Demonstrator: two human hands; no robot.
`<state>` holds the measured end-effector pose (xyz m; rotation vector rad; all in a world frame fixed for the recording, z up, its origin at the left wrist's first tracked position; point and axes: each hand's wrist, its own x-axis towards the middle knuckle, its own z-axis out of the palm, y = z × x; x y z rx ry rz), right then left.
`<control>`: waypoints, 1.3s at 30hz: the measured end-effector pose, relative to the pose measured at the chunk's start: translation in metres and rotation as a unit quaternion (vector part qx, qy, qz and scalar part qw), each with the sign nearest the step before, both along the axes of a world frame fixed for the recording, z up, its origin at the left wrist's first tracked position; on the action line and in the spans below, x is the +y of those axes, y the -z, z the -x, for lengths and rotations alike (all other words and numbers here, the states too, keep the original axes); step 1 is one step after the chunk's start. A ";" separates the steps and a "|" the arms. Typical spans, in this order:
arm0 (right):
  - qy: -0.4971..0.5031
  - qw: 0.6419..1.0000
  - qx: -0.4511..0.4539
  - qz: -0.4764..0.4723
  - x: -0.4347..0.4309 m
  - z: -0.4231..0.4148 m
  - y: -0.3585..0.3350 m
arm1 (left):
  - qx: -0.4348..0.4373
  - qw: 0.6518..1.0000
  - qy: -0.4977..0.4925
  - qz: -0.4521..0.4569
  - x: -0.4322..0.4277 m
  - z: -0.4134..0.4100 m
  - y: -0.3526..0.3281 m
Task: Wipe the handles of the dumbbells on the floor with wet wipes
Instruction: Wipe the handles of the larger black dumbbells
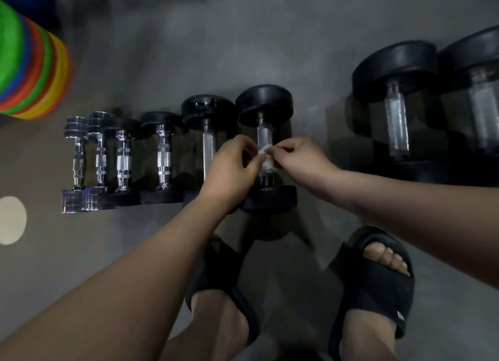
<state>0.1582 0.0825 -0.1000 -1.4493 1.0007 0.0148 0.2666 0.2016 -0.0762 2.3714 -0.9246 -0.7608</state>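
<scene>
Two bare hands meet at the centre of the frame, over a black dumbbell (266,147) that lies on the grey floor (189,50). The left hand (232,169) and the right hand (299,158) both pinch a small white wet wipe (266,158) between thumb and fingertips, with the other fingers curled in. The wipe sits bunched against the lower part of the metal handle (264,136) of this dumbbell; if it wraps fully around the handle I cannot tell.

To the left of it stands a row of five more dumbbells (121,160), side by side, getting smaller toward the left edge; the smallest ones are chrome. At the right of the frame two bigger dumbbells (397,104) lie, well apart from the hands.

In the upper left corner is a stack of coloured cones (32,71), green, blue, orange and yellow. At the bottom two feet in black slippers (375,285) stand on the floor, just below the dumbbell that is being held.
</scene>
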 end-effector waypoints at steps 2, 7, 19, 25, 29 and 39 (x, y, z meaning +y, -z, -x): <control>0.007 0.998 -0.028 -0.050 -0.003 0.005 0.000 | 0.010 0.999 0.004 -0.042 -0.001 0.005 0.008; -0.020 0.996 -0.011 -0.081 -0.004 0.011 0.009 | 0.039 0.994 -0.074 -0.068 -0.002 0.001 0.009; -0.035 0.997 0.036 -0.050 -0.014 0.022 0.020 | 0.048 0.986 -0.114 -0.116 -0.030 0.014 0.021; -0.175 0.976 0.098 0.088 -0.016 0.032 0.011 | 0.056 0.983 -0.152 -0.086 -0.079 -0.004 0.027; -0.228 0.965 0.120 0.053 -0.018 0.037 0.011 | 0.062 0.987 -0.094 -0.114 -0.058 0.016 0.022; -0.238 0.966 0.094 0.049 -0.019 0.047 0.005 | 0.245 0.944 -0.217 -0.048 -0.082 -0.002 0.027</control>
